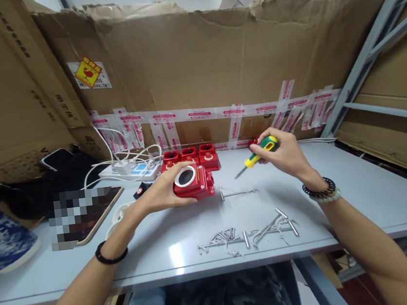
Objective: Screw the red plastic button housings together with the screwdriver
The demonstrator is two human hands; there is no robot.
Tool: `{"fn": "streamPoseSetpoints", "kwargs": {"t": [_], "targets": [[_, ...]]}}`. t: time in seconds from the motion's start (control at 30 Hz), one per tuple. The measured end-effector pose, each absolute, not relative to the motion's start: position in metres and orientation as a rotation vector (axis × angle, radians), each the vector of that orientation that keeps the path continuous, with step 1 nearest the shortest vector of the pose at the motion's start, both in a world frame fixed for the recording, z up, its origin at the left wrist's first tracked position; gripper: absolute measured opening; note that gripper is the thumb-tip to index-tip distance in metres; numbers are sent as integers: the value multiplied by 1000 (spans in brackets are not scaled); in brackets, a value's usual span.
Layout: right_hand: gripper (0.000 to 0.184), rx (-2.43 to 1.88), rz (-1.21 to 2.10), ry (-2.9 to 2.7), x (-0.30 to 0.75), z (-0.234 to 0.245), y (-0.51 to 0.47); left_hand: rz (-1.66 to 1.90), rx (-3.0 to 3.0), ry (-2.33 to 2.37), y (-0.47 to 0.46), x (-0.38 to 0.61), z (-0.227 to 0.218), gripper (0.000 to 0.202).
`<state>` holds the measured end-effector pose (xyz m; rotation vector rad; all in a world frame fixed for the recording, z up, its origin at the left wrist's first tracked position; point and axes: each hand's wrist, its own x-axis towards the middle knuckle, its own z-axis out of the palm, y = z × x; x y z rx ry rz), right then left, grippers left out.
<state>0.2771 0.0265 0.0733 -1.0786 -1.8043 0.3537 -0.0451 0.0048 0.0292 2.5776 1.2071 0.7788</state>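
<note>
My left hand (164,192) grips a red box-shaped device (194,182) with a white ring around a dark round opening on top, holding it on the grey table (358,188). My right hand (284,153) is closed around a screwdriver (258,154) with a green and yellow handle, its metal tip pointing down-left, a little right of the red device and above the table. One long screw (237,193) lies just right of the device.
Three more red devices (189,157) stand in a row behind. Several long metal screws (249,234) lie near the front edge. A white power strip (128,171) with cables, a tablet (85,212), a phone (56,158) and taped cardboard walls (215,63) surround the table.
</note>
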Motion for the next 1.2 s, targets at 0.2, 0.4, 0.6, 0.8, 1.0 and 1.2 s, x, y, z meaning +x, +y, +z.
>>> {"fn": "streamPoseSetpoints", "kwargs": {"t": [0.2, 0.4, 0.6, 0.8, 1.0, 1.2], "targets": [[31, -892, 667, -1542, 252, 59, 23, 806, 2544, 1237, 3, -44, 30, 77], [29, -902, 707, -1527, 250, 52, 23, 830, 2516, 1260, 1, -43, 33, 76], [29, -885, 688, -1499, 252, 53, 24, 842, 2509, 1255, 0, -43, 35, 75], [28, -911, 667, -1510, 254, 56, 24, 837, 2526, 1251, 1, -45, 34, 75], [21, -988, 474, -1563, 260, 61, 21, 817, 2549, 1300, 4, -48, 33, 73], [12, -1130, 149, -1757, 260, 59, 24, 752, 2553, 1293, 7, -47, 27, 75]]}}
